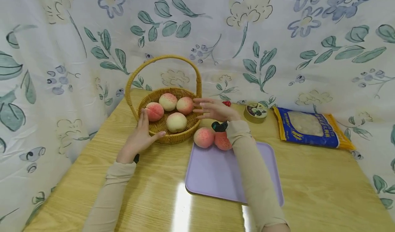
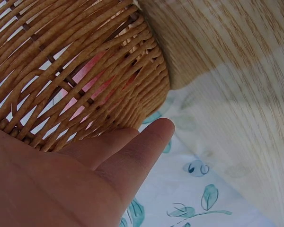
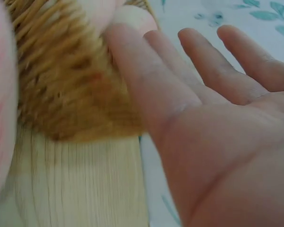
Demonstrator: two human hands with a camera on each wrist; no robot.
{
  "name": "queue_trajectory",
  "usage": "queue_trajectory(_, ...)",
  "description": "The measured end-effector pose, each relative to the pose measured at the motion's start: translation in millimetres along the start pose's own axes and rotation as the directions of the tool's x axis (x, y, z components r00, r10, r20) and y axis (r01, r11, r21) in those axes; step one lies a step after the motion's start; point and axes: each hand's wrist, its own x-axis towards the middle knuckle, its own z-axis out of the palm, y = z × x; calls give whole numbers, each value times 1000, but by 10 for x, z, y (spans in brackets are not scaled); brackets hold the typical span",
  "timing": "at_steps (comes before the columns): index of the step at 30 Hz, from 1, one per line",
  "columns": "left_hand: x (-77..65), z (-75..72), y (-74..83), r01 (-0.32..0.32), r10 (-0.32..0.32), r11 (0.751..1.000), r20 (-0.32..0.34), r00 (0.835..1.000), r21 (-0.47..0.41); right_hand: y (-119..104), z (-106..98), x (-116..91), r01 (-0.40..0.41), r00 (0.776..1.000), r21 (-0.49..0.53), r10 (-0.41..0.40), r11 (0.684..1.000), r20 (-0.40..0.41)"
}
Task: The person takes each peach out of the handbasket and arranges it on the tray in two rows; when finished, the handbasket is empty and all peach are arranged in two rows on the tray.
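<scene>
A woven wicker basket [image 1: 172, 139] with a tall arched handle holds several pink and cream peaches [image 1: 176, 122]. At its left side, my left hand [image 1: 139, 137] has its fingers extended along the rim and the thumb spread toward the front. In the left wrist view, that hand [image 2: 52, 179] lies against the basket's woven wall [image 2: 94, 71]. My right hand [image 1: 217, 110] is at the right rim, fingers straight and spread, palm toward the basket. The right wrist view shows its index fingertip [image 3: 120, 33] overlapping the basket edge, with nothing held.
Two more peaches [image 1: 204, 137] sit at the back edge of a lilac tray [image 1: 213, 177], one partly behind the right wrist. Behind stands a small round tin [image 1: 256, 112], a red object [image 1: 227, 103] beside it. A blue and yellow packet [image 1: 308, 127] lies at right, near the floral curtain [image 1: 277, 36].
</scene>
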Motion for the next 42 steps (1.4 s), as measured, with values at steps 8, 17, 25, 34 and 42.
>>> queue_trajectory(8,15,72,40,-11,11,1000,4,1000,-9,-1,163,329,-192,981,-45,192,980,-20)
queue_trajectory(17,6,92,47,-15,15,1000,-7,1000,-11,146,331,658,-333,942,-177,322,926,-93)
queue_trajectory(25,-11,94,32,-28,28,999,-14,1000,-21,296,564,909,-346,933,-249,359,905,5)
queue_trajectory(34,-16,63,3,-37,37,999,-40,999,-11,350,650,1094,-285,923,-437,367,853,114)
queue_trajectory(42,-21,11,-22,-27,26,999,-42,999,-23,348,636,1134,-194,928,-493,321,848,187)
